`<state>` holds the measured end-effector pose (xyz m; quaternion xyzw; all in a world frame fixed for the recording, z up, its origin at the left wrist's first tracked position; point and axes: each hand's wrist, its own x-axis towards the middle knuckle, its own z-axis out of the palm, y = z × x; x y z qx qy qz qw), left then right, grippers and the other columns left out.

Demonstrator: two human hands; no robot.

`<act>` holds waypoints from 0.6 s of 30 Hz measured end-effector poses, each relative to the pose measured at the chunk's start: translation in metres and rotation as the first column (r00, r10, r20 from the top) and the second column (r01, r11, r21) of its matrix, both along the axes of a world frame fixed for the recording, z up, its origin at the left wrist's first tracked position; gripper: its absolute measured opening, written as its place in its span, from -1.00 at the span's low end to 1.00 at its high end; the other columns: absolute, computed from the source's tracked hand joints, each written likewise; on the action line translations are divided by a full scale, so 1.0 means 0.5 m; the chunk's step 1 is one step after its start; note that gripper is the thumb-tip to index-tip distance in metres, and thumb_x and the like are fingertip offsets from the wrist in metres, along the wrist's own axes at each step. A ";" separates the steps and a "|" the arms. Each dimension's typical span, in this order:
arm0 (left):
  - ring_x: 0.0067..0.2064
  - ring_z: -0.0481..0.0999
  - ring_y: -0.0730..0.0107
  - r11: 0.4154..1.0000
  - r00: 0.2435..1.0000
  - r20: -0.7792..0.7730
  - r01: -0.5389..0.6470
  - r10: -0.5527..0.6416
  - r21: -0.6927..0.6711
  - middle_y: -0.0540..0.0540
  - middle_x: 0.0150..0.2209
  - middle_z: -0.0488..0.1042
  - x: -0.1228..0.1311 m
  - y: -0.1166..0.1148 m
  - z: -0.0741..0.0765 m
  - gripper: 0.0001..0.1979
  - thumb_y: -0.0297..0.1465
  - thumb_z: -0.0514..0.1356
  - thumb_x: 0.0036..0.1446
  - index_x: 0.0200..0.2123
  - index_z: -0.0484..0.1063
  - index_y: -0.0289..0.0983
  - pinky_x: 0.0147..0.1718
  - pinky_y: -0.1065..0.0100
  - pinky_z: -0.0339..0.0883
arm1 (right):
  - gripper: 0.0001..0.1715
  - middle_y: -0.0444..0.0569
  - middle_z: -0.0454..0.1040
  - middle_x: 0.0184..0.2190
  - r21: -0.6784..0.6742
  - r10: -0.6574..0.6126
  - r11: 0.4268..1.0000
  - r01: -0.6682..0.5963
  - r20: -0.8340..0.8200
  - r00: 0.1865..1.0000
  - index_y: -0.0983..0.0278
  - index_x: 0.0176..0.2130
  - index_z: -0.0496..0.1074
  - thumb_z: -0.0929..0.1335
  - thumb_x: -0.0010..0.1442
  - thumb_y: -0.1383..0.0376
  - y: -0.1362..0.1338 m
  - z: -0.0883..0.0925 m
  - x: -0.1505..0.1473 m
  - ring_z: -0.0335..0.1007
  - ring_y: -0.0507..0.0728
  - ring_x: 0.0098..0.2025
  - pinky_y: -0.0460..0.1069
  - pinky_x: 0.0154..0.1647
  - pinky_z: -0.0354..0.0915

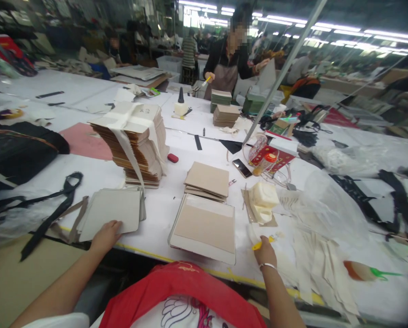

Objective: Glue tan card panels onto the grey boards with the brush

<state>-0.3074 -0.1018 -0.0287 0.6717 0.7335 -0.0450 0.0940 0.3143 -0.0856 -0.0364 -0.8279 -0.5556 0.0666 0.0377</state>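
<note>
Nearby, at the front of the white-covered counter (pixel 158 212), the right hand (pixel 267 253) had its grip closed around a yellow-handled brush (pixel 257 246), whose pale end pointed away from the body. The left hand (pixel 105 237) lay over the near edge of a stack of grey, round-cornered boards (pixel 113 210); its fingers rested on the topmost one, though I could not tell whether that grip pinched anything. Between the hands, touching neither, lay a pale rectangular board (pixel 224 251) with a beige sheet (pixel 204 228) on top. In my judgement, the brush was best held lightly and kept clear of the loose cream fabric strips (pixel 322 264) to its right, and a grey board best taken singly, by its edge, so that its face stayed clean. Just beyond the middle board sat a stack of beige cards (pixel 207 180), with a cream plastic container (pixel 263 197) to its right. Farther left rose a tall bundle of brown-edged boards (pixel 135 146), tied with white strips. Farthest off, across the counter, a co-worker in a brown apron (pixel 226 82) held another brush and a grey sheet (pixel 267 75).
</note>
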 end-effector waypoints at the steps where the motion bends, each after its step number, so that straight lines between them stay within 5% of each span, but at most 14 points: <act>1: -0.13 0.36 0.21 1.000 0.999 0.041 0.019 -0.018 -0.024 -0.16 -0.18 0.38 0.004 0.004 0.012 -0.78 -0.42 0.09 -0.05 -0.26 0.36 -0.26 -0.12 0.28 0.18 | -0.48 0.10 0.42 -0.39 -0.019 -0.004 1.000 0.004 -0.021 1.000 0.37 -0.04 0.28 0.22 -0.06 0.47 -0.001 -0.004 0.000 0.38 0.19 -0.34 0.01 -0.36 0.22; 5: -0.26 0.39 0.33 1.000 0.992 0.127 0.005 -0.004 -0.011 -0.09 -0.34 0.41 0.019 0.022 0.064 -0.90 -0.46 0.05 0.00 -0.41 0.36 -0.25 -0.22 0.35 0.23 | -0.47 0.14 0.43 -0.29 -0.046 0.010 0.999 -0.012 -0.043 0.999 0.35 0.00 0.25 0.20 -0.02 0.44 0.013 0.011 0.004 0.40 0.20 -0.29 0.01 -0.34 0.23; 8: -0.31 0.37 0.36 0.946 0.991 0.129 -0.064 0.024 0.317 -0.09 -0.39 0.39 0.043 0.033 0.123 -0.88 -0.45 0.01 0.06 -0.38 0.34 -0.28 -0.27 0.35 0.26 | -0.56 0.13 0.43 -0.27 0.049 -0.024 0.998 0.025 -0.033 0.999 0.33 -0.02 0.27 0.18 0.07 0.34 0.021 0.047 0.005 0.39 0.19 -0.32 0.00 -0.39 0.21; 10: -0.31 0.37 0.37 0.815 0.990 0.130 -0.025 -0.062 0.578 -0.10 -0.39 0.39 0.083 0.038 0.179 -0.88 -0.45 0.02 0.08 -0.33 0.34 -0.29 -0.26 0.33 0.27 | -0.59 0.12 0.43 -0.28 0.158 -0.075 0.984 0.076 -0.015 0.997 0.32 -0.06 0.30 0.17 0.12 0.22 0.021 0.077 0.000 0.37 0.19 -0.36 0.00 -0.44 0.18; 13: -0.26 0.37 0.37 0.561 0.926 0.041 0.192 -0.375 0.805 -0.11 -0.33 0.40 0.184 0.042 0.268 -0.80 -0.48 0.10 0.05 -0.20 0.35 -0.26 -0.22 0.31 0.29 | -0.58 0.10 0.43 -0.28 0.342 -0.089 0.936 0.087 -0.011 0.996 0.33 -0.10 0.31 0.15 0.14 0.16 0.020 0.118 -0.014 0.35 0.16 -0.36 -0.02 -0.43 0.16; 16: -0.27 0.37 0.38 0.346 0.715 -0.115 0.465 -0.689 0.815 -0.09 -0.32 0.41 0.324 0.042 0.323 -0.64 -0.51 0.13 0.04 -0.04 0.28 -0.24 -0.26 0.29 0.29 | -0.59 0.07 0.43 -0.28 0.457 -0.060 0.887 0.062 -0.018 0.998 0.34 -0.14 0.31 0.12 0.16 0.15 0.026 0.147 -0.026 0.34 0.12 -0.35 -0.05 -0.41 0.15; 18: -0.30 0.36 0.40 0.218 0.499 -0.177 0.634 -0.848 0.742 -0.10 -0.31 0.42 0.422 0.042 0.326 -0.68 -0.48 0.08 0.09 -0.04 0.27 -0.25 -0.34 0.32 0.27 | -0.58 0.05 0.43 -0.28 0.501 -0.046 0.864 0.048 -0.016 0.999 0.33 -0.15 0.31 0.10 0.17 0.14 0.031 0.162 -0.034 0.34 0.11 -0.35 -0.06 -0.41 0.15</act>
